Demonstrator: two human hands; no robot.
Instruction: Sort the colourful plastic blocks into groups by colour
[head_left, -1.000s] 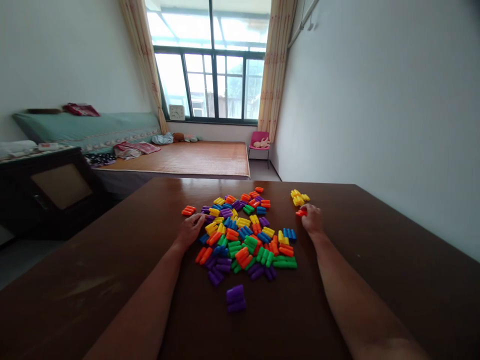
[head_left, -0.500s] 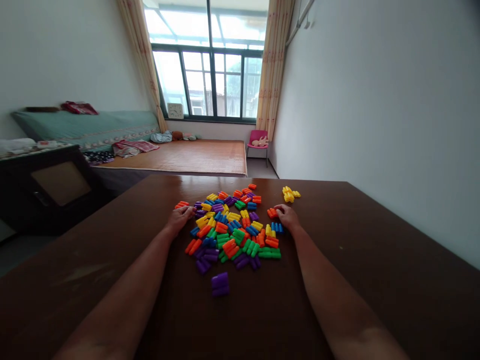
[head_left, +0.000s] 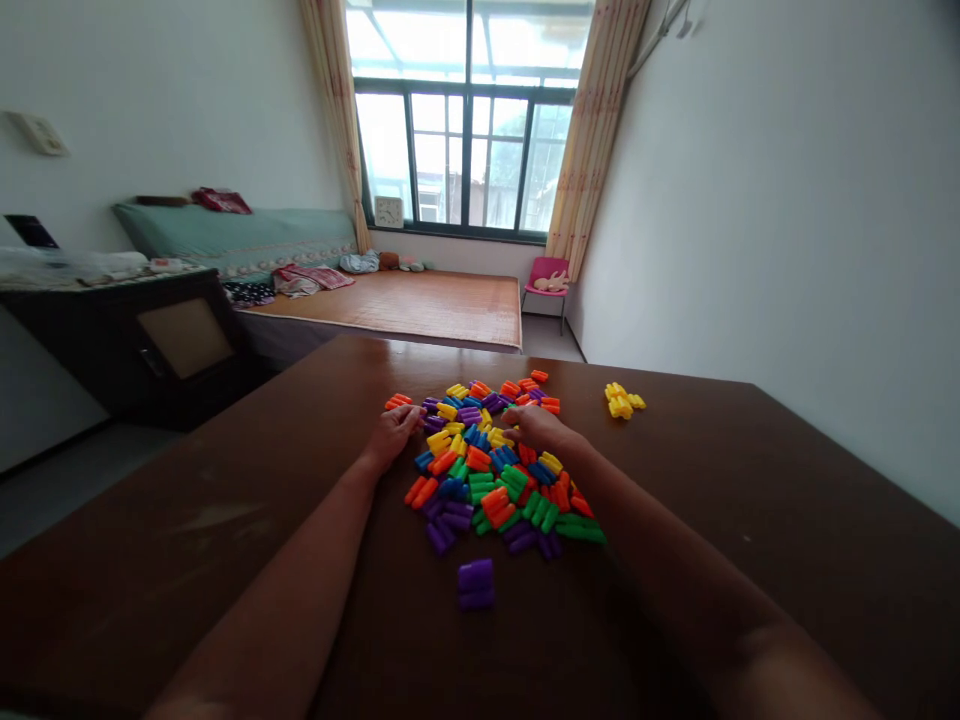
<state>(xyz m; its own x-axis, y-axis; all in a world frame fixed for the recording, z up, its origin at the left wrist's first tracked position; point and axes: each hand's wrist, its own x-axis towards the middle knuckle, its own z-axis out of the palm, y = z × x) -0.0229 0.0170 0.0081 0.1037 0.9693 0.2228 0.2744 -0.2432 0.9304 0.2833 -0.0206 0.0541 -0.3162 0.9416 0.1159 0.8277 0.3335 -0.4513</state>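
Note:
Many small ribbed plastic blocks in orange, yellow, green, blue and purple lie in a loose pile on the brown table. My left hand rests at the pile's left edge, fingers drawn together beside an orange block and a purple one; whether it grips anything is too small to tell. Over the upper right of the pile is my right hand, its fingers bent down near green and yellow blocks; its fingertips are partly hidden. A purple block lies alone nearer to me.
Several yellow blocks sit joined or clustered at the right of the brown table. Beyond the table are a bed, a pink chair and a dark cabinet at the left.
My right hand has moved left from the orange block at the pile's right side to over the pile. The view has turned slightly left. My left hand stays at the left edge.

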